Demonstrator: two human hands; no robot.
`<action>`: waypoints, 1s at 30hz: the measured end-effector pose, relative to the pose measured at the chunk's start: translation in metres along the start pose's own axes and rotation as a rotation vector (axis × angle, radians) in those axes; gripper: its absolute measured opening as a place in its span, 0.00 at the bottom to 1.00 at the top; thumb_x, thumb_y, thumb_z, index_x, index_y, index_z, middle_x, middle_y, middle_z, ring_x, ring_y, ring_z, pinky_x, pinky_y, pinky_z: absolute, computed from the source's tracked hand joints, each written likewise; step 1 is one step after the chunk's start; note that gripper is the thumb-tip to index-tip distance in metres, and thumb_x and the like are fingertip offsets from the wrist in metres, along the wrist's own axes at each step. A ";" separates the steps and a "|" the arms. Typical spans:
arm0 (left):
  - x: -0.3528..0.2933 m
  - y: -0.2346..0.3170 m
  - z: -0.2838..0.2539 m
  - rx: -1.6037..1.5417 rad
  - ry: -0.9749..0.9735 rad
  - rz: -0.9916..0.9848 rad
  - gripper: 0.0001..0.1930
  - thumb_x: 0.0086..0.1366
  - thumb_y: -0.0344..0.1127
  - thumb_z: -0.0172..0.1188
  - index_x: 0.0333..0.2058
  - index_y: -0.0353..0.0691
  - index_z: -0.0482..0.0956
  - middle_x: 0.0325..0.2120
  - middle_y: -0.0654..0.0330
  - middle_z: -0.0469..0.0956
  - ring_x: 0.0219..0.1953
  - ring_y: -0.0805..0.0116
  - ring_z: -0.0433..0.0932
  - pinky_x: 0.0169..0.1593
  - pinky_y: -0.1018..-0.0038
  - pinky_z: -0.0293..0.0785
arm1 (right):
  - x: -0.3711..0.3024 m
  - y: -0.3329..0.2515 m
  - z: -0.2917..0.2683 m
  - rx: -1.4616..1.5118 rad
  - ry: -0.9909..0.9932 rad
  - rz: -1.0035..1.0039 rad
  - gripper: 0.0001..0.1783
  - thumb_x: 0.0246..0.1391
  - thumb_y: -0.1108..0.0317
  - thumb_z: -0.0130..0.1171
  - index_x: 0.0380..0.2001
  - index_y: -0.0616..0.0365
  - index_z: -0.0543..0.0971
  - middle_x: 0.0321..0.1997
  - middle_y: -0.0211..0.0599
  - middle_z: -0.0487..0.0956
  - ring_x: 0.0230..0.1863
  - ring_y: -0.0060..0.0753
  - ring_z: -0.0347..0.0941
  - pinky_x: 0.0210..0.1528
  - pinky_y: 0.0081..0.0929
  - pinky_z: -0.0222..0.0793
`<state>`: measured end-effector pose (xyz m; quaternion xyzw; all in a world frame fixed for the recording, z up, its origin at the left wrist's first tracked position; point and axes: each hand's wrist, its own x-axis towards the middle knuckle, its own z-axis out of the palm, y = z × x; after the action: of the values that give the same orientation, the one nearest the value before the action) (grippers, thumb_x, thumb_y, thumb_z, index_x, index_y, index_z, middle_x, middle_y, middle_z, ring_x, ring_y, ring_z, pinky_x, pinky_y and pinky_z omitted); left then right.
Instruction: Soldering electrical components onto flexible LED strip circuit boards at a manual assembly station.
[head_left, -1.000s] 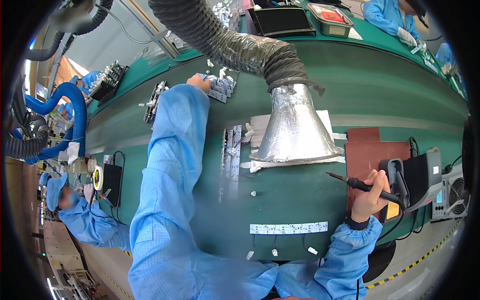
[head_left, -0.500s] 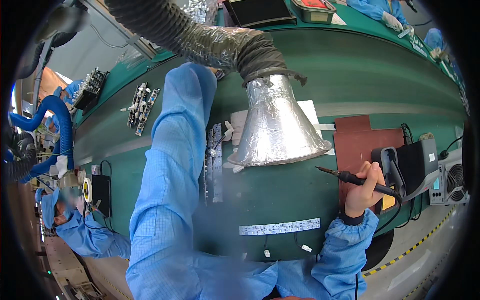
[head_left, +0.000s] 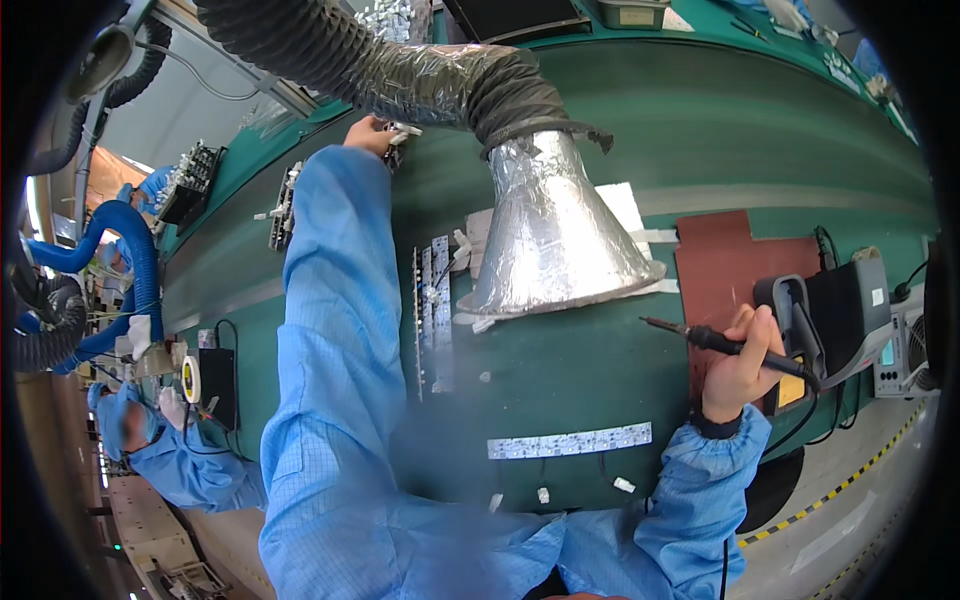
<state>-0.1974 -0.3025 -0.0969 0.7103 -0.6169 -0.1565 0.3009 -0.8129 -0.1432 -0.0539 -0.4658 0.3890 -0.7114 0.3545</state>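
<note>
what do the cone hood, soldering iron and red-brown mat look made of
Cone hood: apparently metal foil outside, shiny silver with crinkles; any core is hidden.
Soldering iron: smooth black grip, probably plastic or rubber; slim brownish shaft, likely metal.
Red-brown mat: possibly rubber or board, as it lies flat with a dull, even surface.

Conical foil hood on black corrugated duct, over middle of green bench. Red-brown sheet near bench's right edge; grey instrument with fan grille past it. Black tray, grey bin along far edge. Co-worker in blue gown at left edge, blue corrugated hose behind.
</note>
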 end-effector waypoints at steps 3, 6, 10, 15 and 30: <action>-0.072 0.030 -0.048 -0.505 -0.140 -0.580 0.26 0.61 0.37 0.65 0.58 0.42 0.72 0.49 0.58 0.78 0.45 0.64 0.78 0.46 0.64 0.76 | 0.001 -0.003 0.002 0.006 0.003 0.008 0.20 0.67 0.71 0.50 0.18 0.64 0.68 0.19 0.31 0.66 0.25 0.22 0.60 0.31 0.23 0.56; -0.172 0.090 -0.073 -0.710 -0.044 -0.423 0.33 0.59 0.35 0.64 0.63 0.42 0.65 0.49 0.55 0.78 0.44 0.64 0.79 0.42 0.67 0.78 | 0.004 -0.004 0.008 -0.048 0.048 -0.006 0.19 0.66 0.71 0.52 0.19 0.65 0.71 0.21 0.32 0.71 0.27 0.21 0.65 0.34 0.21 0.63; -0.309 0.125 -0.110 -0.757 0.066 -0.374 0.44 0.53 0.40 0.71 0.66 0.35 0.60 0.57 0.46 0.73 0.51 0.56 0.78 0.46 0.67 0.81 | 0.007 -0.008 0.010 -0.013 0.000 -0.014 0.19 0.65 0.71 0.53 0.18 0.66 0.72 0.19 0.32 0.71 0.25 0.22 0.65 0.34 0.23 0.66; -0.422 0.172 -0.162 -0.819 -0.237 -0.501 0.40 0.59 0.45 0.66 0.66 0.38 0.60 0.59 0.38 0.69 0.55 0.48 0.76 0.48 0.55 0.81 | 0.009 -0.002 0.006 -0.003 -0.022 -0.057 0.21 0.64 0.70 0.53 0.15 0.65 0.70 0.19 0.34 0.71 0.25 0.25 0.65 0.33 0.27 0.63; -0.337 0.334 0.033 0.184 -0.591 0.552 0.33 0.54 0.26 0.65 0.61 0.46 0.69 0.64 0.53 0.67 0.63 0.51 0.69 0.62 0.60 0.70 | 0.016 -0.006 0.005 0.000 0.086 -0.079 0.20 0.60 0.69 0.56 0.14 0.64 0.72 0.18 0.36 0.72 0.23 0.27 0.68 0.32 0.26 0.66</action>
<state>-0.5423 -0.0027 0.0345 0.4669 -0.8553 -0.2113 0.0769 -0.8139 -0.1558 -0.0409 -0.4496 0.3851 -0.7442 0.3093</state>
